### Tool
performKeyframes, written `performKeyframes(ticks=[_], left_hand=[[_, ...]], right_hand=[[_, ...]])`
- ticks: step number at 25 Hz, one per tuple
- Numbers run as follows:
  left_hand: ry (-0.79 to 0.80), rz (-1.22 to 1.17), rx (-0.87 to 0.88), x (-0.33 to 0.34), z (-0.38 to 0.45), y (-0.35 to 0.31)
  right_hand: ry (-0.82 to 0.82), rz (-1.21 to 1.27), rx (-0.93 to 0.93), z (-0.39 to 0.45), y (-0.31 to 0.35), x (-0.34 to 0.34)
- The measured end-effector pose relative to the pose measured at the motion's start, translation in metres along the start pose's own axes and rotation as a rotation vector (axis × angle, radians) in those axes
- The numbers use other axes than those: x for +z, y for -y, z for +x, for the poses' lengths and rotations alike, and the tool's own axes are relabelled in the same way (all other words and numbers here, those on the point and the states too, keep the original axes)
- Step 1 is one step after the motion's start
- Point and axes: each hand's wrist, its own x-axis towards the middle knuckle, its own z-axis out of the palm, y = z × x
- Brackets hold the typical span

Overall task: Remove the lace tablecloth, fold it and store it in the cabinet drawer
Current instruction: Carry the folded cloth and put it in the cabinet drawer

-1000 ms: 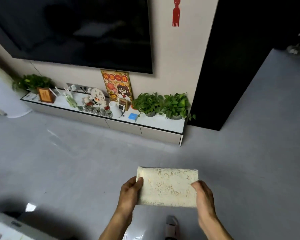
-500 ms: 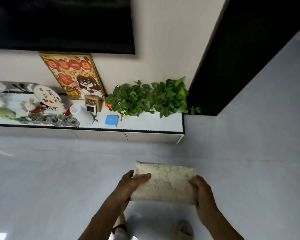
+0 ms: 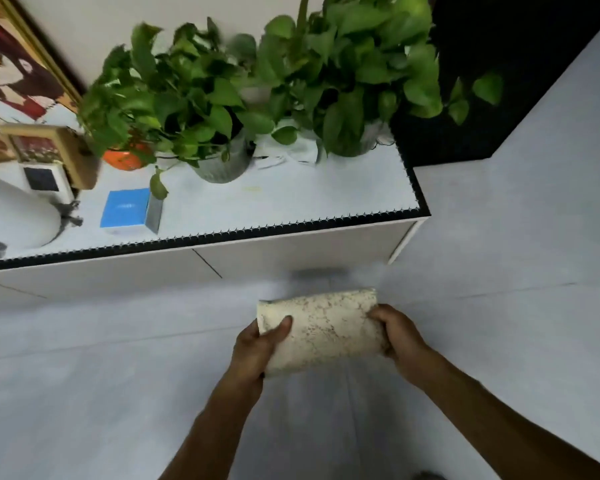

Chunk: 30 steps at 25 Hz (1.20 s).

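Both hands grip the folded tablecloth (image 3: 321,329) — the left hand (image 3: 257,348) clamps its left end, thumb on top; the right hand (image 3: 397,332) wraps its right end, fingers curled under. The bundle is held in the air above the floor, just in front of the cabinet (image 3: 291,199); folding looks complete, so storage appears to be the step in hand. The drawer front (image 3: 302,249) appears closed — the next move likely calls for freeing one hand to pull it open.

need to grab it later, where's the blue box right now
In the head view, the blue box sits on the white cabinet top, left of centre, near its front edge, just below the orange pot and right of the white jug.
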Motion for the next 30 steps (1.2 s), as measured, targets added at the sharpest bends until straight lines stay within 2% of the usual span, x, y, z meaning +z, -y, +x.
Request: performKeyframes(ticks=[5, 9, 14, 19, 21, 23, 24, 25, 27, 28, 29, 30], left_hand=[[-0.072, -0.032, 0.164, -0.013, 0.074, 0.03], [-0.163, -0.091, 0.279, -0.045, 0.072, 0.018], [-0.077, -0.205, 0.358, -0.07, 0.036, 0.005], [-0.017, -0.245, 0.459, -0.051, 0.021, -0.018], [0.009, -0.274, 0.501, -0.036, 0.026, -0.029], [0.041, -0.299, 0.516, -0.021, 0.032, -0.04], [0.055, -0.292, 0.522, -0.016, 0.036, -0.045], [0.064, -0.274, 0.533, -0.011, 0.04, -0.05], [0.074, -0.251, 0.554, 0.0, 0.049, -0.055], [0.083, -0.252, 0.559, 0.004, 0.052, -0.056], [0.102, -0.255, 0.558, 0.007, 0.055, -0.056], [0.118, -0.246, 0.542, 0.01, 0.058, -0.055]], right_hand=[[0.171, 0.154, 0.026, 0.108, -0.016, 0.033], [0.182, 0.33, 0.033, 0.156, 0.004, 0.064], [0.233, 0.611, 0.067, 0.193, 0.011, 0.082], [0.352, 0.752, 0.015, 0.18, -0.009, 0.085], [0.268, 0.543, 0.065, 0.156, -0.017, 0.072], [0.204, 0.047, 0.005, 0.119, -0.032, 0.042], [0.143, -0.143, -0.133, 0.099, -0.041, 0.027], [0.055, -0.22, -0.356, 0.079, -0.045, 0.013], [-0.182, -0.36, -0.922, 0.044, -0.042, -0.01], [-0.312, -0.576, -1.147, 0.033, -0.033, -0.013], [-0.397, -0.804, -1.255, 0.026, -0.02, -0.014], [-0.448, -0.979, -1.211, 0.022, -0.007, -0.013]])
